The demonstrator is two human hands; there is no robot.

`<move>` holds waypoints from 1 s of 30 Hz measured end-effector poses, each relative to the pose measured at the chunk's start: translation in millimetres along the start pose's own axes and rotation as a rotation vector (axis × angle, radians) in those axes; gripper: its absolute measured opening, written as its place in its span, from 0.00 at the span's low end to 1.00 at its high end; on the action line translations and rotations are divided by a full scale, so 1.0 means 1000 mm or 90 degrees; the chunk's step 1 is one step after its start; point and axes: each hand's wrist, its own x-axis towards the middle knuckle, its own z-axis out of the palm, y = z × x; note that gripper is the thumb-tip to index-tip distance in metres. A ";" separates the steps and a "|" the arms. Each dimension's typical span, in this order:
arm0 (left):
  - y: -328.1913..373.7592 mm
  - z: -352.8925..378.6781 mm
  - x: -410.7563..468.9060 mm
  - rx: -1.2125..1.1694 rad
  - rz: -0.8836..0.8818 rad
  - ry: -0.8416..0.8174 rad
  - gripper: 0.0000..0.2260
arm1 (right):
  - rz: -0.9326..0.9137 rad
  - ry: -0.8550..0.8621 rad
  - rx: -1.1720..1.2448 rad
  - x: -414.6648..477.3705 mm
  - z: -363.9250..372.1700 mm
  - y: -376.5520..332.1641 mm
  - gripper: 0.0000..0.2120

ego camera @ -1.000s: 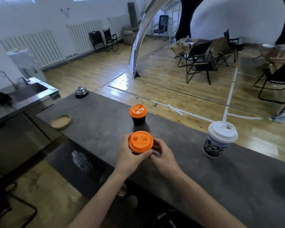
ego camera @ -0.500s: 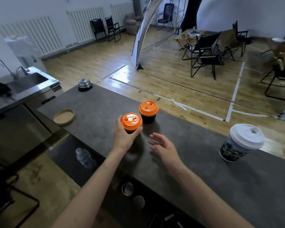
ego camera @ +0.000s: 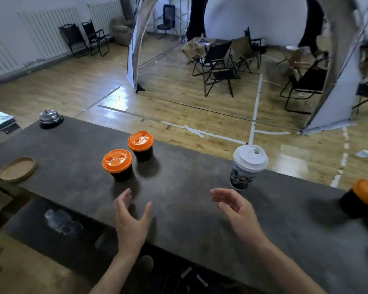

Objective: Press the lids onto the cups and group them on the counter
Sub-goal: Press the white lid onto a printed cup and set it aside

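Two small black cups with orange lids stand side by side on the dark counter (ego camera: 189, 200): the near one (ego camera: 117, 164) and the far one (ego camera: 141, 146). To the right stands a taller patterned cup with a white lid (ego camera: 248, 166). A third black cup with an orange lid (ego camera: 363, 198) sits at the right edge of view. My left hand (ego camera: 131, 217) hovers below the near orange cup, fingers spread, holding nothing. My right hand (ego camera: 234, 209) is open, just below and left of the white-lidded cup, not touching it.
A round wooden coaster (ego camera: 18, 169) lies at the counter's left. A metal service bell (ego camera: 50, 118) sits at the far left corner. The counter's far edge drops to a wooden floor with folding chairs beyond.
My left hand has let go of the near orange-lidded cup beside the far one and pulled back. My right hand has shifted right toward the white-lidded cup. The view turned right.
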 end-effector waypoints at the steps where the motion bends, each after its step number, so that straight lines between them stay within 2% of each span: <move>1: 0.008 0.011 -0.005 0.002 0.042 -0.026 0.28 | 0.007 0.028 -0.009 -0.004 -0.017 0.005 0.18; 4: 0.045 0.051 -0.013 -0.023 0.151 -0.145 0.26 | 0.014 0.098 -0.017 -0.012 -0.058 0.019 0.19; 7: 0.092 0.104 -0.012 -0.052 0.250 -0.227 0.33 | 0.009 0.144 -0.026 -0.019 -0.086 0.026 0.19; 10: 0.142 0.157 -0.007 -0.060 0.272 -0.314 0.45 | -0.011 0.172 -0.039 -0.024 -0.108 0.026 0.19; 12: 0.168 0.184 -0.005 -0.063 0.264 -0.364 0.46 | -0.019 0.188 -0.043 -0.029 -0.121 0.025 0.19; 17: 0.180 0.208 -0.020 -0.038 0.270 -0.328 0.31 | -0.016 0.178 -0.089 -0.048 -0.147 0.024 0.18; 18: 0.179 0.206 -0.031 -0.052 0.267 -0.337 0.30 | -0.016 0.168 -0.107 -0.053 -0.150 0.026 0.19; 20: 0.181 0.200 -0.062 -0.094 0.251 -0.384 0.30 | -0.025 0.144 -0.130 -0.061 -0.152 0.030 0.29; 23: 0.184 0.191 -0.112 -0.137 0.263 -0.425 0.31 | -0.076 0.126 -0.086 -0.067 -0.145 0.034 0.41; 26: 0.177 0.186 -0.136 -0.141 0.292 -0.449 0.30 | -0.108 0.133 -0.060 -0.069 -0.139 0.041 0.36; 28: 0.175 0.188 -0.137 -0.208 0.224 -0.461 0.23 | -0.107 0.176 -0.053 -0.072 -0.138 0.043 0.37; 30: 0.180 0.195 -0.128 -0.311 0.094 -0.447 0.18 | -0.119 0.211 -0.066 -0.073 -0.137 0.043 0.39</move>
